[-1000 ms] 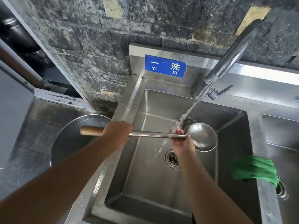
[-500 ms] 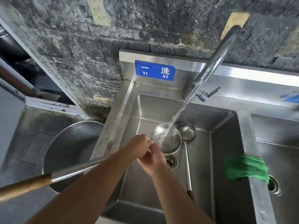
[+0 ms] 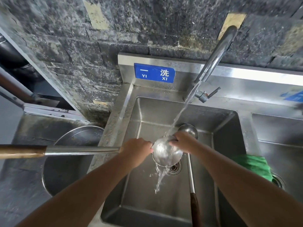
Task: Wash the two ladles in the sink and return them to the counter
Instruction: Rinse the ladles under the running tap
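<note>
A steel ladle (image 3: 165,153) with a long shaft and wooden grip end is held level over the sink (image 3: 226,122), its bowl turned over under the running water. My left hand (image 3: 136,149) grips the shaft right beside the bowl. My right hand (image 3: 182,141) rests its fingers on the bowl's far rim. Water spills off the bowl toward the drain. A second ladle (image 3: 188,130) lies in the basin, bowl at the back, its dark handle running toward me.
The tap (image 3: 214,58) runs from the back right. A green cloth (image 3: 254,166) lies on the divider to a second basin (image 3: 282,131) on the right. A large round metal basin (image 3: 72,161) sits on the dark counter left of the sink, under the ladle's shaft.
The held ladle's bowl has turned over under the stream and its shaft has risen to level. My right hand has moved from the neck onto the bowl's rim.
</note>
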Available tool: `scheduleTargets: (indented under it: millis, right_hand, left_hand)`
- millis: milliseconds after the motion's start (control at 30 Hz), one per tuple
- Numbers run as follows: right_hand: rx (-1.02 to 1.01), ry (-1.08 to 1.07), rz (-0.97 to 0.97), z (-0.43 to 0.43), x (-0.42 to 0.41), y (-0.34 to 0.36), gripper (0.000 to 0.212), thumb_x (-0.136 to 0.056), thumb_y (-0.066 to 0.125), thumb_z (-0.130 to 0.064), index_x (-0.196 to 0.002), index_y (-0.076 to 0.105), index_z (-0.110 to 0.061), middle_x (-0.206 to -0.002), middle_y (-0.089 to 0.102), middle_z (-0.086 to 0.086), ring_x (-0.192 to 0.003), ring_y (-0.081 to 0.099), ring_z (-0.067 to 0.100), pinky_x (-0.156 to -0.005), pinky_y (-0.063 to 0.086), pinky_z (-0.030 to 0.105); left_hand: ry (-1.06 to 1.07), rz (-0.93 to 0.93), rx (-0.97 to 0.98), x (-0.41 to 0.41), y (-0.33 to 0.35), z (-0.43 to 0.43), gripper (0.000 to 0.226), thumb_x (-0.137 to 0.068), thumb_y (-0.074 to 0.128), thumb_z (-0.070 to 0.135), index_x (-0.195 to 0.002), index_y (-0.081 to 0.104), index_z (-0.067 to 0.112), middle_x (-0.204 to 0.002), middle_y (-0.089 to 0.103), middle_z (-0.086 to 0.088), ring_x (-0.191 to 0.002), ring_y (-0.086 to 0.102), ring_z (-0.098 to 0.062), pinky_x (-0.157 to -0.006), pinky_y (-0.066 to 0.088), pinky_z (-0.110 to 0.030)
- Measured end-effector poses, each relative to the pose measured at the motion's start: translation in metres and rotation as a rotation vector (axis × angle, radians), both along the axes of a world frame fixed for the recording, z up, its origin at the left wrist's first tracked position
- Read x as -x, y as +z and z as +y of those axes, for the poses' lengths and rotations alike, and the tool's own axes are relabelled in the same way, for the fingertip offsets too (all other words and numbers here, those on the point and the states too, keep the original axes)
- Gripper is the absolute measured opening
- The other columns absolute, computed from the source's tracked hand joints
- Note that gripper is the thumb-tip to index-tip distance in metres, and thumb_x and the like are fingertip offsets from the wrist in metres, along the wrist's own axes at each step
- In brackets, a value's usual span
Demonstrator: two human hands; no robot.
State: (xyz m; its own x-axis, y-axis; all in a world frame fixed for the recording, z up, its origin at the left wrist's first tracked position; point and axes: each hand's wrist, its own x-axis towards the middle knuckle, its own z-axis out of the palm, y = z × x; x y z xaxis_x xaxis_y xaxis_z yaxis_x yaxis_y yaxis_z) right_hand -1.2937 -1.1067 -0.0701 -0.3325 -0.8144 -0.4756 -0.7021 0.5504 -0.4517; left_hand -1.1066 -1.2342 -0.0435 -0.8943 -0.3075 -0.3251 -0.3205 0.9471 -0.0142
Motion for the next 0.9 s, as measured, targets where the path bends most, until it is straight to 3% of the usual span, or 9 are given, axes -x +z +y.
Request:
scheduleTargets:
  millis: [100,233,300,367,433,500,700,800,900]
  right_hand:
    - [-0.089,0.59,0.358,-0.034,0.005,0.013,0.022,-0.1,0.049,-0.015,-0.11,0.066,-0.007,-0.102,0.069,0.003,-0.092,0.067,0.022,-0.084,0.055,0.033]
    - [-0.099,0.753,0.441,-0.053,-0.025,0.023,0.029,-0.098,0.05,-0.013,-0.122,0.065,-0.013,-0.119,0.067,0.008,-0.11,0.062,0.027,-0.089,0.05,0.033]
    - [-0.032,0.589,0.279,-0.048,-0.018,0.012,0.03,-0.097,0.053,-0.011,-0.125,0.065,-0.015,-0.125,0.066,0.005,-0.115,0.061,0.024,-0.091,0.047,0.03]
    - [0.084,0.195,0.071,-0.038,0.002,-0.002,0.026,-0.094,0.057,-0.006,-0.117,0.069,-0.013,-0.117,0.07,0.007,-0.105,0.067,0.023,-0.085,0.049,0.027]
    - [0.248,-0.249,-0.069,-0.027,0.012,-0.011,0.013,-0.093,0.06,-0.012,-0.092,0.073,-0.011,-0.086,0.071,0.009,-0.077,0.067,0.025,-0.068,0.048,0.033]
    - [0.383,-0.613,-0.182,-0.016,-0.001,-0.016,0.026,-0.092,0.061,-0.021,-0.067,0.06,-0.016,-0.058,0.054,0.001,-0.056,0.05,0.018,-0.054,0.035,0.03]
    - [0.582,-1.639,-0.852,-0.016,-0.072,-0.027,0.007,-0.094,0.059,-0.014,-0.097,0.064,-0.01,-0.087,0.066,0.01,-0.079,0.062,0.026,-0.068,0.052,0.032]
    - [0.634,-1.728,-1.314,-0.029,-0.112,-0.031,0.028,-0.094,0.059,-0.009,-0.12,0.058,0.002,-0.097,0.068,0.016,-0.08,0.066,0.027,-0.071,0.058,0.035]
    - [0.61,-1.669,-1.462,-0.034,-0.124,-0.03,0.029,-0.092,0.059,-0.01,-0.116,0.064,0.005,-0.096,0.072,0.019,-0.078,0.07,0.03,-0.063,0.059,0.035]
  left_hand:
    - [-0.031,-0.019,0.033,0.011,-0.001,0.011,0.03,-0.1,0.044,0.039,-0.105,0.062,0.016,-0.096,0.068,-0.01,-0.09,0.069,-0.035,-0.067,0.046,-0.034]
    - [0.0,-0.015,0.023,0.014,0.001,0.017,0.034,-0.1,0.043,0.043,-0.119,0.061,0.021,-0.102,0.07,-0.011,-0.095,0.069,-0.033,-0.07,0.043,-0.032]
    - [0.053,0.003,-0.022,0.008,0.002,0.012,0.035,-0.1,0.042,0.045,-0.109,0.063,0.019,-0.098,0.07,-0.011,-0.093,0.068,-0.033,-0.074,0.048,-0.033]
    - [0.2,0.042,-0.146,0.002,0.002,0.003,0.036,-0.099,0.043,0.047,-0.094,0.061,0.016,-0.091,0.068,-0.01,-0.088,0.067,-0.033,-0.074,0.048,-0.034]
    - [0.33,0.121,-0.263,0.0,0.002,-0.007,0.037,-0.098,0.044,0.047,-0.08,0.056,0.018,-0.079,0.064,-0.007,-0.079,0.065,-0.029,-0.072,0.049,-0.034]
    - [0.42,0.17,-0.34,0.002,0.001,-0.009,0.038,-0.098,0.046,0.046,-0.073,0.051,0.019,-0.073,0.06,-0.004,-0.074,0.062,-0.027,-0.072,0.051,-0.036]
    - [0.553,0.178,-0.482,0.011,-0.019,0.002,0.044,-0.096,0.046,0.04,-0.062,0.045,0.013,-0.061,0.053,-0.007,-0.063,0.056,-0.03,-0.058,0.041,-0.033]
    - [0.62,0.194,-0.612,0.016,-0.029,0.013,0.035,-0.098,0.048,0.035,-0.081,0.062,0.007,-0.08,0.067,-0.016,-0.08,0.066,-0.032,-0.069,0.05,-0.036]
    - [0.691,0.221,-0.748,0.021,-0.034,0.023,0.024,-0.097,0.051,0.033,-0.092,0.065,0.014,-0.093,0.071,-0.017,-0.091,0.068,-0.035,-0.078,0.055,-0.04]
